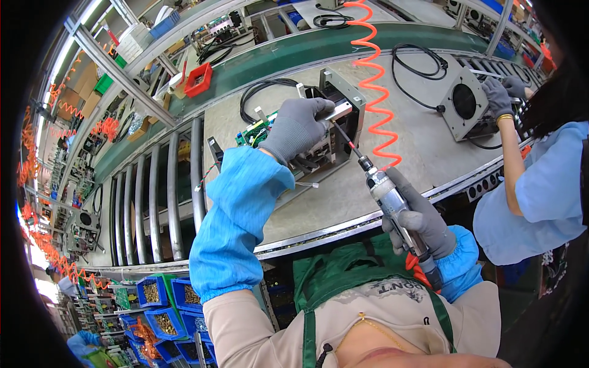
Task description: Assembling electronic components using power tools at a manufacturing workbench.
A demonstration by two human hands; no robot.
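Note:
My left hand (296, 127), in a grey glove and blue sleeve, pinches a silver metal bracket (341, 111) at the top of an opened metal equipment case (343, 84). Wrapped in the grey-gloved fingers of my right hand (428, 222) is a pneumatic screwdriver (389, 197), slanting up to the left. Its bit meets or nearly meets the bracket's lower edge beside my left fingertips; exact contact cannot be made out. A green circuit board (253, 132) shows left of my left wrist. My left hand and forearm hide part of the case's inside.
An orange coiled hose (381, 110) hangs just right of the case. A co-worker's gloved hand (496, 97) touches a case with a fan (464, 101) at right. Metal rollers (173, 190) lie left; a red bin (197, 80) stands behind. Blue bins (165, 323) hold small hardware.

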